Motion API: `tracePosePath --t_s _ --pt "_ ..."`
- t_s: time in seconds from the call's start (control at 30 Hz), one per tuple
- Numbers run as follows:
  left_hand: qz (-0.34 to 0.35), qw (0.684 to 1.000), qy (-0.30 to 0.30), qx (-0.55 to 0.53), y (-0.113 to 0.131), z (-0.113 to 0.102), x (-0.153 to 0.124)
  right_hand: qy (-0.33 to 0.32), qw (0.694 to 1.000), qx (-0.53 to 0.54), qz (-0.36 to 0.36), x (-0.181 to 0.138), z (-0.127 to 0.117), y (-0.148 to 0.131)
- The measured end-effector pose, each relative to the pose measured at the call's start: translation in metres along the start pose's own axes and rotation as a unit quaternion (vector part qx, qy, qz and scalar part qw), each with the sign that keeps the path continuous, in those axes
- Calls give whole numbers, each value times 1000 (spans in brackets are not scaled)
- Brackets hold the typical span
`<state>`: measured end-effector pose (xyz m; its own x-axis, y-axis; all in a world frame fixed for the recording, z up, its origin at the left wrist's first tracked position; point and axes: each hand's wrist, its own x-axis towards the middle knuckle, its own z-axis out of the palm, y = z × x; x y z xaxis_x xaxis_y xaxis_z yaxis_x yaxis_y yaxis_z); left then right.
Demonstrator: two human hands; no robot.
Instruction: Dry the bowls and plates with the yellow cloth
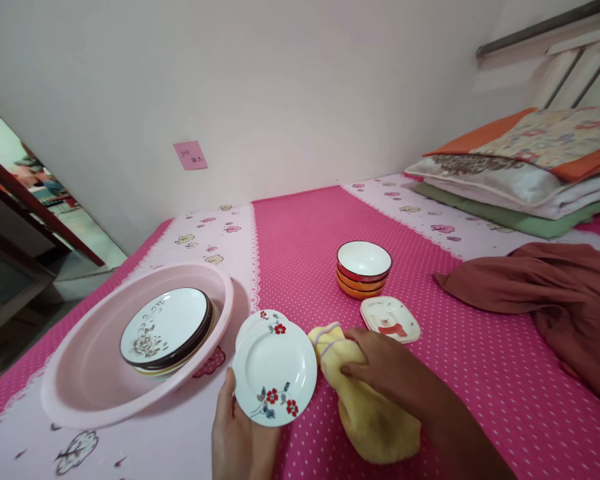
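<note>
My left hand grips the lower edge of a small white plate with red flowers, tilted up toward me. A second matching plate shows just behind it, but whether the hand holds it too is hidden. My right hand is closed on a yellow cloth that lies on the pink dotted bedspread, right beside the held plate. A pink basin to the left holds a stack of larger plates.
Stacked red and orange bowls stand in the middle, with a small square dish in front of them. A brown garment lies at the right. Folded bedding sits at the back right. The bed's left edge drops to the floor.
</note>
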<state>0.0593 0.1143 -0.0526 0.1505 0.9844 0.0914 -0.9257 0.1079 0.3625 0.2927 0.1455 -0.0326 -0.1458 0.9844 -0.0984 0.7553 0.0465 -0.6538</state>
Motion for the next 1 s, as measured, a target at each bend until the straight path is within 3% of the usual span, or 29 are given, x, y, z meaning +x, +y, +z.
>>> tracePosePath --t_s 0.17,0.4,0.47,0.6,0.7,0.83,1.0 --pt "18 993 100 64 -2 4 0 4 999 16 -40 2 0 -5" --pt "55 963 222 142 -4 8 0 145 987 67 4 1 -13 -13" --pt "58 957 241 147 -5 9 0 122 991 58 1 0 -10 -12" --pt "31 968 210 136 -3 8 0 -16 1000 -3 -13 -4 5 -12" --pt "-3 970 193 148 -1 4 0 -46 999 -7 -25 -6 10 -19" --pt "-22 948 251 196 4 -4 0 -59 995 56 -64 -9 5 -34" --pt "3 919 316 237 -1 -5 -1 -110 975 158 -107 -8 -1 -38"
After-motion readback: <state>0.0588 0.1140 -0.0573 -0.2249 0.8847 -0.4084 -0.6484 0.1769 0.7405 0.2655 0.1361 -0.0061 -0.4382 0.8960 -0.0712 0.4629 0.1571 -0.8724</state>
